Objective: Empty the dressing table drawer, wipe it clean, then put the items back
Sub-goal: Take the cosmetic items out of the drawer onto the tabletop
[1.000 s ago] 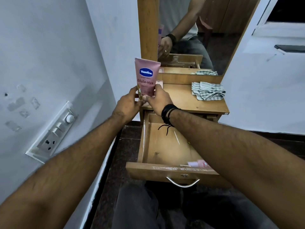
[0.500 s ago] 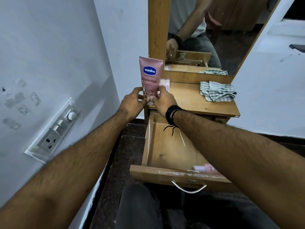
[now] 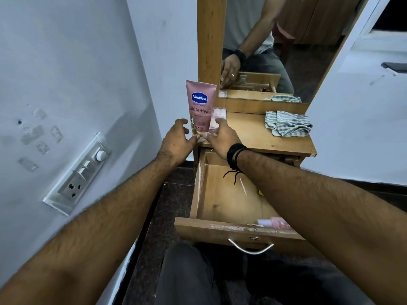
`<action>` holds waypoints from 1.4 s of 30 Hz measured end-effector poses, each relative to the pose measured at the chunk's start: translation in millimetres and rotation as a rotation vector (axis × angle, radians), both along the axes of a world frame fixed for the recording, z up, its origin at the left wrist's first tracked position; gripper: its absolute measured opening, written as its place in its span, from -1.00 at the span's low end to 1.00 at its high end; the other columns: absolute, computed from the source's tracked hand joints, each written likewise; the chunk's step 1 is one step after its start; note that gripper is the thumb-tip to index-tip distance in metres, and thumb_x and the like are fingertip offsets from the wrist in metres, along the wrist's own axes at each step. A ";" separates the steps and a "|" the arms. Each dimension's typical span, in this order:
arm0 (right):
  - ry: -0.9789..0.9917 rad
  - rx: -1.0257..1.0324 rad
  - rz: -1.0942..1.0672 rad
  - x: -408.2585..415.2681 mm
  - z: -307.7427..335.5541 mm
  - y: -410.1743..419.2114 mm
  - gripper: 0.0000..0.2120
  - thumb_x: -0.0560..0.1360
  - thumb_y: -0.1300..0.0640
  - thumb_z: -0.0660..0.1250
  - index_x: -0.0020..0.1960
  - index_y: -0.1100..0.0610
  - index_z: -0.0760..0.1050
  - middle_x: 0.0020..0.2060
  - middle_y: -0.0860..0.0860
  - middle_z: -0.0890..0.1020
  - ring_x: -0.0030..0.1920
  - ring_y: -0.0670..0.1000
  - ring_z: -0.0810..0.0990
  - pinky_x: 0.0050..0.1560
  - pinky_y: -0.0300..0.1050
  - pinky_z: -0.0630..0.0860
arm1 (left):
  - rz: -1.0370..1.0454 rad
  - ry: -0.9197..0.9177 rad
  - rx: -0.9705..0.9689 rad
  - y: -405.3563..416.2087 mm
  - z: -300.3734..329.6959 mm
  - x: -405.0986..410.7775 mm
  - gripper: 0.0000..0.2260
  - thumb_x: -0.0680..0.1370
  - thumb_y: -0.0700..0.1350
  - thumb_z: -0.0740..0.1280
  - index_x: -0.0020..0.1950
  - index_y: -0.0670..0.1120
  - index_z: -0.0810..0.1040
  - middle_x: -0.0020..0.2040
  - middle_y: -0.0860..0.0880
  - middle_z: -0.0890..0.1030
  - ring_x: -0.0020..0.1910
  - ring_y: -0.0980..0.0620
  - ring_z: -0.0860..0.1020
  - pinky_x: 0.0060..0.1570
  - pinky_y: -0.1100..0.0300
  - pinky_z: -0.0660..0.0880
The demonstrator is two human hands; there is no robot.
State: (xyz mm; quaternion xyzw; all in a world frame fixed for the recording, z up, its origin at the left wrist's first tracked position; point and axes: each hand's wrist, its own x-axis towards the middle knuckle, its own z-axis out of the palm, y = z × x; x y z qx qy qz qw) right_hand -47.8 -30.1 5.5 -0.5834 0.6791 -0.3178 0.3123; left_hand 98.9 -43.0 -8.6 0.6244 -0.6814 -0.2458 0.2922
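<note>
Left hand: your left hand (image 3: 178, 143) is at the lower left of the pink Vaseline lotion tube (image 3: 200, 108), fingers curled loosely and spread, thumb tip near the tube's cap; whether it touches the tube you cannot tell.
Right hand: your right hand (image 3: 221, 137), with black cord bands at the wrist, is at the tube's lower right, fingers loosely parted, gripping nothing that shows.
Tube: it stands upright, cap down, at the front left corner of the wooden dressing table top (image 3: 259, 137).
Small pack: a pale pink and white packet (image 3: 218, 116) stands just beside the tube, on its right.
Cloth: a grey and white checked cloth (image 3: 287, 123) lies crumpled at the back right of the top, well apart from the tube.
Drawer: the light wooden drawer (image 3: 229, 199) with a curved metal handle (image 3: 250, 247) is pulled out below your arms; a small pink item (image 3: 275, 222) lies at its front right, partly hidden by your right forearm.
Mirror: the wood-framed mirror (image 3: 275, 40) reflects your arm.
</note>
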 end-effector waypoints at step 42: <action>0.487 0.332 0.131 -174.2 -38.3 105.0 -0.88 0.49 0.14 0.35 -0.08 0.15 0.64 -0.10 0.09 0.70 -0.01 0.11 0.65 0.18 0.04 0.56 | -0.166 -0.172 0.496 64.5 -102.6 -198.2 -0.57 0.50 0.26 0.38 0.07 -0.09 0.64 -0.01 -0.15 0.70 -0.09 -0.18 0.68 -0.17 0.13 0.57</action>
